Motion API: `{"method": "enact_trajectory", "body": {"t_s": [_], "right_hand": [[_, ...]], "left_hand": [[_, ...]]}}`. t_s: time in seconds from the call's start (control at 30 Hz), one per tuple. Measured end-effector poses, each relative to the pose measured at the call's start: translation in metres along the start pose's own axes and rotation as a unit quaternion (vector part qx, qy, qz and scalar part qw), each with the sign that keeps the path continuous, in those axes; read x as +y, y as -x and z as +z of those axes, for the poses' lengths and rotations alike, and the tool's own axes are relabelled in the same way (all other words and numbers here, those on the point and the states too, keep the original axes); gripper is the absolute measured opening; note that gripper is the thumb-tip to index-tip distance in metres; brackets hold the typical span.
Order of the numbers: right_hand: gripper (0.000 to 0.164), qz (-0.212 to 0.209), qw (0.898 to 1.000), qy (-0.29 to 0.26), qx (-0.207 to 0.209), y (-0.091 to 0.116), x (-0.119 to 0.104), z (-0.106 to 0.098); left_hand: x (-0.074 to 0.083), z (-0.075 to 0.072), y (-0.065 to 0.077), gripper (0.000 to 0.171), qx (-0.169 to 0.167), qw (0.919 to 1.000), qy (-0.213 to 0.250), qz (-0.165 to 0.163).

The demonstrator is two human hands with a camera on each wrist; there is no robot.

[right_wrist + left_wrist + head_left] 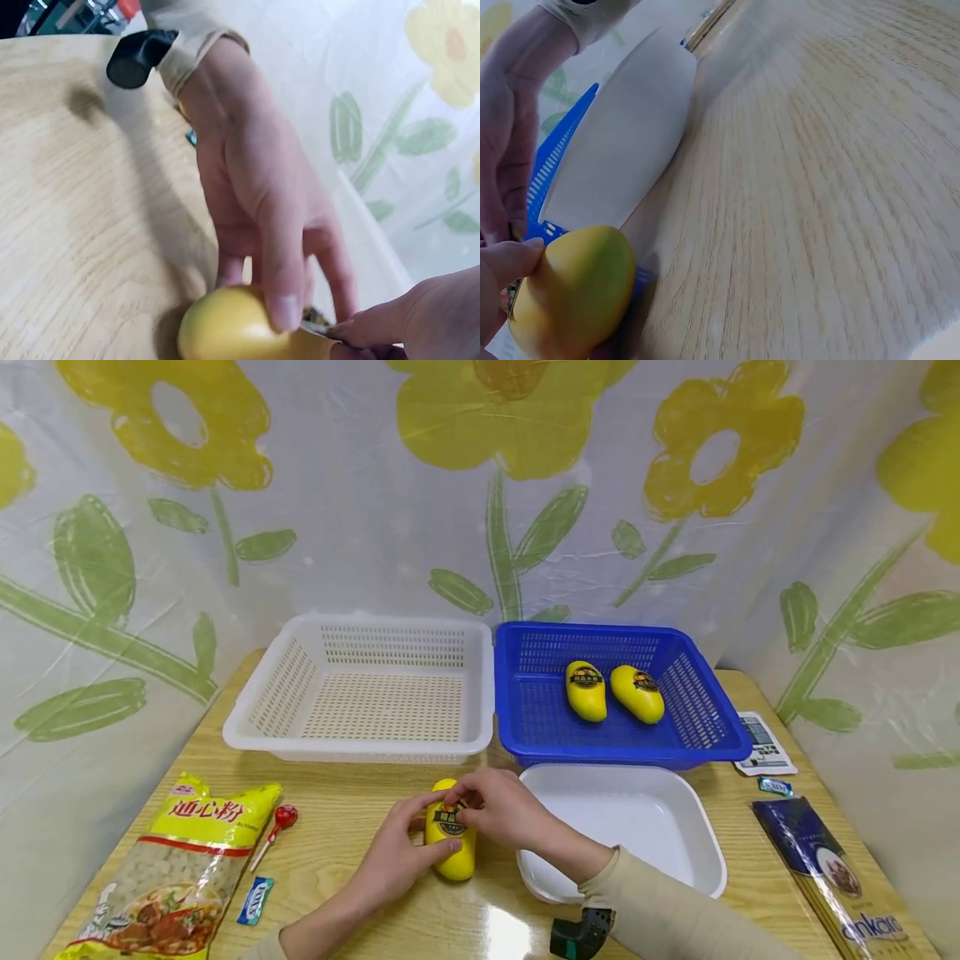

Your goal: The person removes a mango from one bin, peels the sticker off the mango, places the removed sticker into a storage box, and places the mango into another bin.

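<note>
In the head view a yellow mango (457, 864) with a black label (450, 818) lies on the table, in front of the gap between the two baskets. My left hand (397, 856) grips it from the left, thumb on the near side and fingers toward its far end. My right hand (498, 806) reaches over from the right and pinches at the label's upper part with thumb and forefinger. In the right wrist view the label's edge (316, 321) meets the right fingertips, and the left thumb presses on the mango (232, 326). The right fingers partly cover the label.
A white basket (360, 747) stands behind; a blue basket (622, 752) beside it holds two labelled mangoes (587, 693). A white tray (622, 835) sits right of the hands. Pasta bag (180, 860), lollipop (285, 817) and small packet (256, 900) lie left; a spaghetti pack (832, 877) lies right.
</note>
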State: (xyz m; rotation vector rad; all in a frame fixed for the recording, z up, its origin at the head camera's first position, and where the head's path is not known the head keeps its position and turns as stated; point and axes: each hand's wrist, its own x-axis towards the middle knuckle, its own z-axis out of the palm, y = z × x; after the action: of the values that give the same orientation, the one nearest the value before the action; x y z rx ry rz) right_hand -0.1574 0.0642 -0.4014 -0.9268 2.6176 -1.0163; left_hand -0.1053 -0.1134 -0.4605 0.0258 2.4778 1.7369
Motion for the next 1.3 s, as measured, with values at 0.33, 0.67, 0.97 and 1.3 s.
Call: {"method": "enact_trajectory", "body": {"t_s": [0.33,0.67,0.97,1.3], "right_hand": [[0.016,-0.027,0.997,0.020,0.063,0.016,-0.013,-0.021],[0.017,0.073,0.990,-0.102,0.067,0.069,0.021,-0.094],[0.023,0.138,0.982,-0.129,-0.011,0.103,0.076,-0.110],[0.019,0.151,0.978,-0.134,-0.058,0.108,0.107,-0.095]], "left_hand": [[0.002,0.002,0.001,0.057,0.003,0.9998,-0.018,0.004],[0.004,0.001,0.001,0.059,-0.008,0.9998,0.009,-0.014],[0.006,-0.003,0.003,0.059,-0.011,0.9991,0.004,-0.040],[0.007,-0.003,0.001,0.059,-0.016,0.9991,-0.004,-0.038]]}}
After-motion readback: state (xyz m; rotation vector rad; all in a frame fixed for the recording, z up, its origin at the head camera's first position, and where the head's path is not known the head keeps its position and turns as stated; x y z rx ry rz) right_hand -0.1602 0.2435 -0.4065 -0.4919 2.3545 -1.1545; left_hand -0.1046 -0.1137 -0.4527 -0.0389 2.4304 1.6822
